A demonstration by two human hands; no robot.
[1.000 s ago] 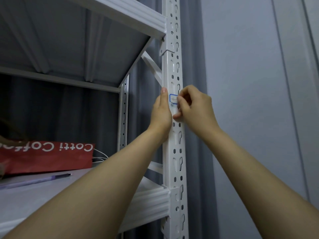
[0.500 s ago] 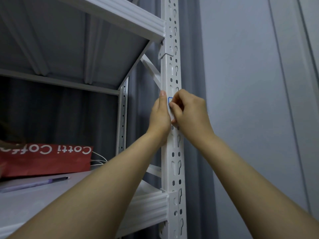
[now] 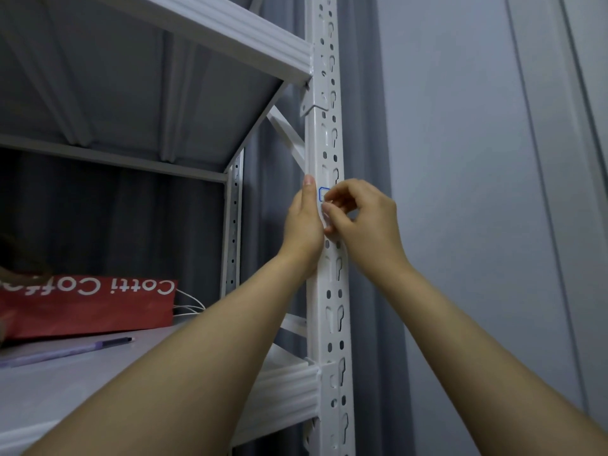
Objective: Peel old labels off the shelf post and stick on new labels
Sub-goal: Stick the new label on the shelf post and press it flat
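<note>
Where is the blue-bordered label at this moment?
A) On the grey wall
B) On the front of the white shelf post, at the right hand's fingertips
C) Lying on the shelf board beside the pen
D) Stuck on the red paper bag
B: the blue-bordered label sits on the white shelf post, where the right hand pinches at its edge with curled fingers and the left hand rests flat against the post.

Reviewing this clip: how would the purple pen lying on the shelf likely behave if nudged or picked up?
The pen looks slim and round, so it would probably roll on the smooth shelf board. It appears light and stiff, likely easy to pinch up.
</note>
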